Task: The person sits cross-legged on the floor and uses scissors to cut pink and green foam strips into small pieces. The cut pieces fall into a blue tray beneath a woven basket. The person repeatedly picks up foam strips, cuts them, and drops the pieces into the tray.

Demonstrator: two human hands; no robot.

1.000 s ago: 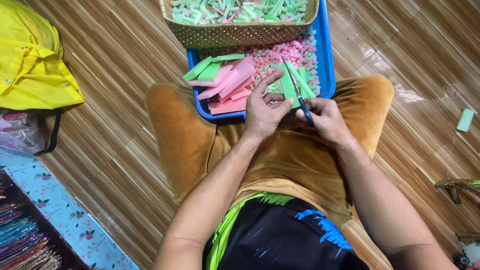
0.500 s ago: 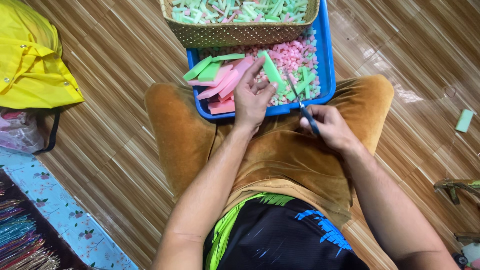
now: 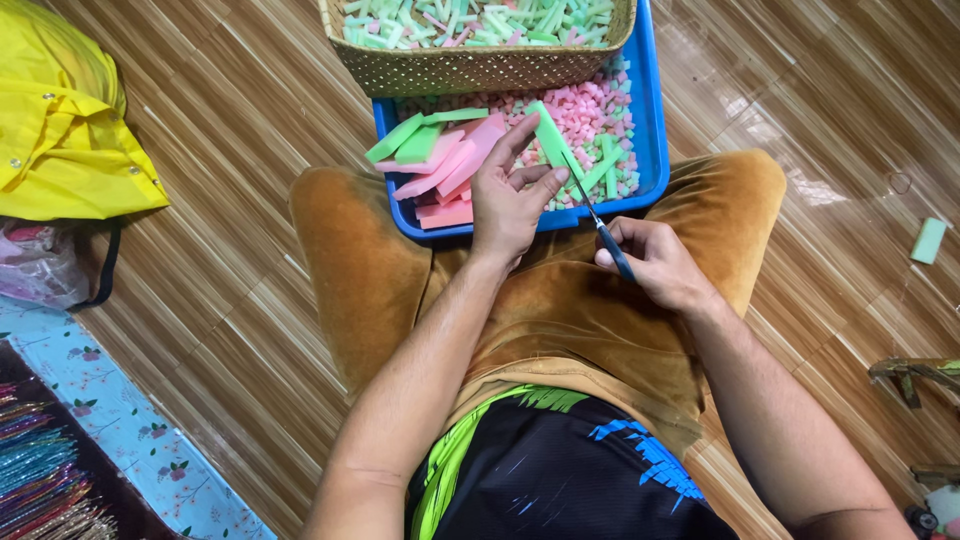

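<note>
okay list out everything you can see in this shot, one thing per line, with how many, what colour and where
green slab: one, green, held in left hand over the tray
scissors: one, dark handles, in right hand, blades toward the green slab
tray: one, blue, on the floor at the knees
slabs: a stack, pink and green, left part of tray
small bits: many, pink and green, loose in tray
basket: one, woven tan, on the tray's far end, full of pink and green sticks
yellow cloth: one, far left
lone green piece: one, on floor at right
left hand: grips green slab
right hand: grips scissors
</note>
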